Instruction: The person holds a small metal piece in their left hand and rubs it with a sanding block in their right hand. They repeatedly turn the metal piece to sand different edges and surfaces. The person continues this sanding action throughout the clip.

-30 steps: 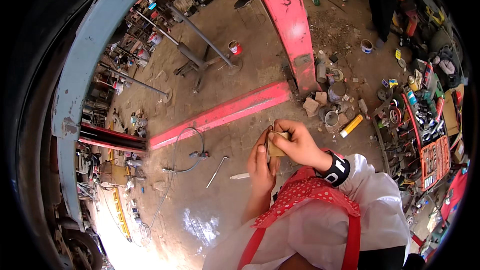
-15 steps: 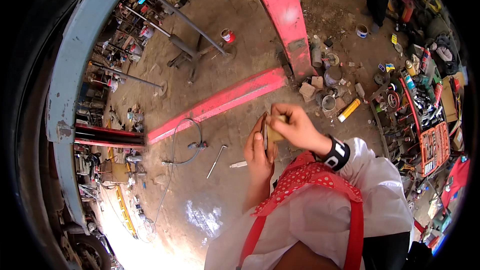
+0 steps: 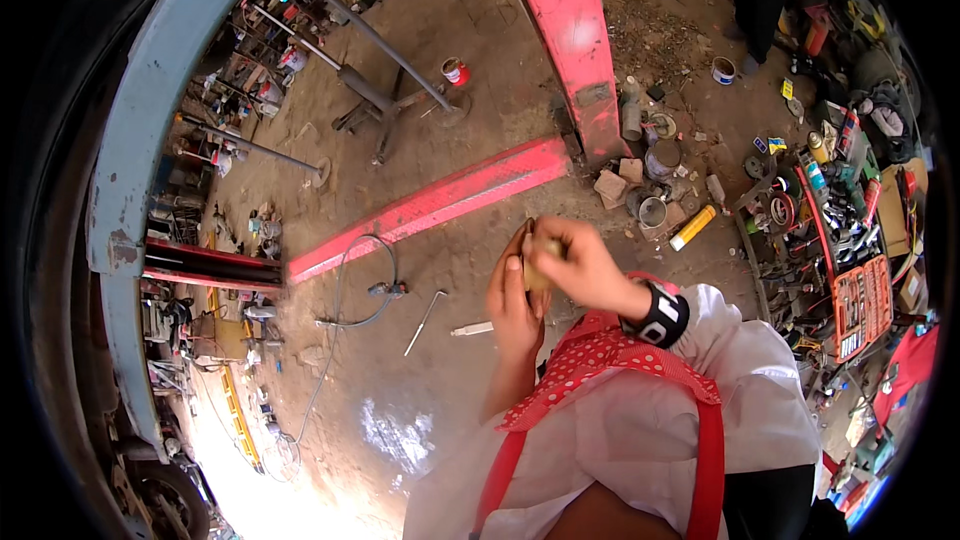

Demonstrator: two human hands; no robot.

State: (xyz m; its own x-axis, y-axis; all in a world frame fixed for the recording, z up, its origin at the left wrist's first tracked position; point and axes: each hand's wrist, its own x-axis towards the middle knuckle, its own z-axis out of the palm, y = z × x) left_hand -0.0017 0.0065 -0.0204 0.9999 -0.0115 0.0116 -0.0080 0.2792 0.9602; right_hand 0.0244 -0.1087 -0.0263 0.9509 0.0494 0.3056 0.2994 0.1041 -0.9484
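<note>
Both my hands meet in front of the red polka-dot apron (image 3: 620, 352). Fingers of my left hand (image 3: 514, 312) are closed round a thin, flat, dark-edged piece (image 3: 523, 231), held on edge; its exact kind is hidden. From the right, my right hand (image 3: 588, 268) bends over it, gripping a yellowish-tan pad or block (image 3: 534, 279) pressed against the flat piece. My fingers cover most of both. A black and white band (image 3: 660, 317) circles my right wrist. Below, on the floor, lie an L-shaped wrench (image 3: 425, 322) and a pale flat strip (image 3: 472, 329).
A red steel beam (image 3: 430, 208) crosses the floor, joining a red post (image 3: 560, 30); a blue-grey post (image 3: 135, 170) stands left. A hose (image 3: 340, 290) lies coiled near the beam. Right are a yellow tube (image 3: 693, 228), an orange tool case (image 3: 862, 308) and clutter. Another person (image 3: 757, 0) stands far right.
My right hand has shifted slightly left and down, tilting over the flat piece, so less of the tan pad shows. The left hand keeps its hold. The view has shifted a little.
</note>
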